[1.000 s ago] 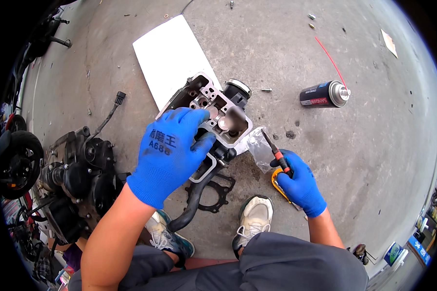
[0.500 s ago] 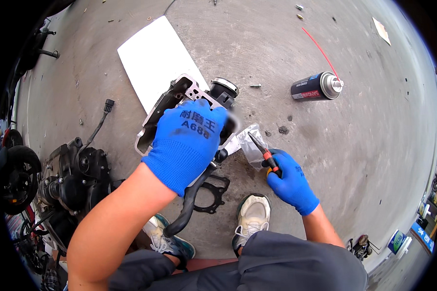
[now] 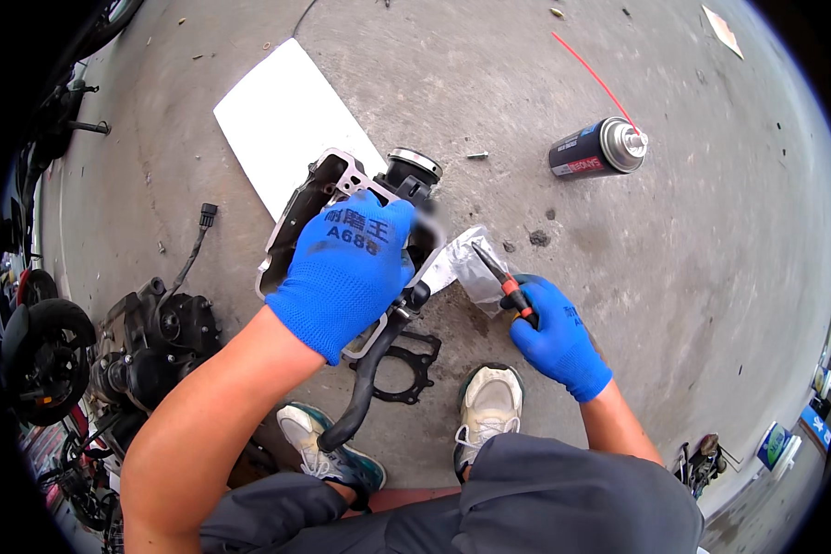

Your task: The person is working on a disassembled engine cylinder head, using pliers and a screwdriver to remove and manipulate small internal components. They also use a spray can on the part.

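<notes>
Left hand point(image 3: 342, 266) covers one engine casting point(image 3: 347, 175), grip hidden; rightward of it, right hand point(image 3: 554, 334) clasps one tool point(image 3: 508, 281) pointing lengthwise up-left.

Engine casting point(image 3: 295, 217): hollow, pale-rimmed, just off centre toward ten o'clock; my left hand point(image 3: 349, 263) covers part of it.
Slim tool point(image 3: 510, 289): held in my right hand point(image 3: 556, 337), red-and-black handle, dark tip pointing to eleven o'clock.
</notes>
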Tool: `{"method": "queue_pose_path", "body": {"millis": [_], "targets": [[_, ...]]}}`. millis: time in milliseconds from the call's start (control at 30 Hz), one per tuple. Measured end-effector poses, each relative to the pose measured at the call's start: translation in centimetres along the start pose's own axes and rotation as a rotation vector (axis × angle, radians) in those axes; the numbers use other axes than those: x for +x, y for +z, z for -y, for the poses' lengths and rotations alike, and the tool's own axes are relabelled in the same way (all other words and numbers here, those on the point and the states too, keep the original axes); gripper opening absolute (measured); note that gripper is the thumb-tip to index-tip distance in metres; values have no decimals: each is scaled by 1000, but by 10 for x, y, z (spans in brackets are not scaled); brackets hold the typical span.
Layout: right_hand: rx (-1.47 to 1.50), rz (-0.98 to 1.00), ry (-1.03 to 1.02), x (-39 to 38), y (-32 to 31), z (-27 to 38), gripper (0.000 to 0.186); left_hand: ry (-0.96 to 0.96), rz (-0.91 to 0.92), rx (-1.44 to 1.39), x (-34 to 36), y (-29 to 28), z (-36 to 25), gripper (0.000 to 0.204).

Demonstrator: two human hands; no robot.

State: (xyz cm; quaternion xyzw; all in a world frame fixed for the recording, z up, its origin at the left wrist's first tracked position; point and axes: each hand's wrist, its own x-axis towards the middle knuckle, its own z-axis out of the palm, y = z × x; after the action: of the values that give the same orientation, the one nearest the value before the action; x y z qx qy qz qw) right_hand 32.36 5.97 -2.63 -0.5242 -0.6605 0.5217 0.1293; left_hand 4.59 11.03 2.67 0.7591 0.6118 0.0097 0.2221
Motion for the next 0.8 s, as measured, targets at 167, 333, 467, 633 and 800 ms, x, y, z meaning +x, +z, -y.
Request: {"method": "queue_pose_path", "body": {"millis": [167,333,467,633,800], "targets": [[-215,-77,-118,2,7,1,30,-36,33,-44,-1,-11,1,28],[-618,-189,-206,3,19,-14,34,67,-52,-185,8,-6,0,28],[-610,-260,-256,4,36,-27,26,46,-48,-161,-4,-12,-3,32],[-787,-223,-188,-2,36,-28,39,-72,47,-246,-6,8,12,38],[-489,-518,-137,-43,18,-16,33,-15,70,-275,3,8,16,27]]}}
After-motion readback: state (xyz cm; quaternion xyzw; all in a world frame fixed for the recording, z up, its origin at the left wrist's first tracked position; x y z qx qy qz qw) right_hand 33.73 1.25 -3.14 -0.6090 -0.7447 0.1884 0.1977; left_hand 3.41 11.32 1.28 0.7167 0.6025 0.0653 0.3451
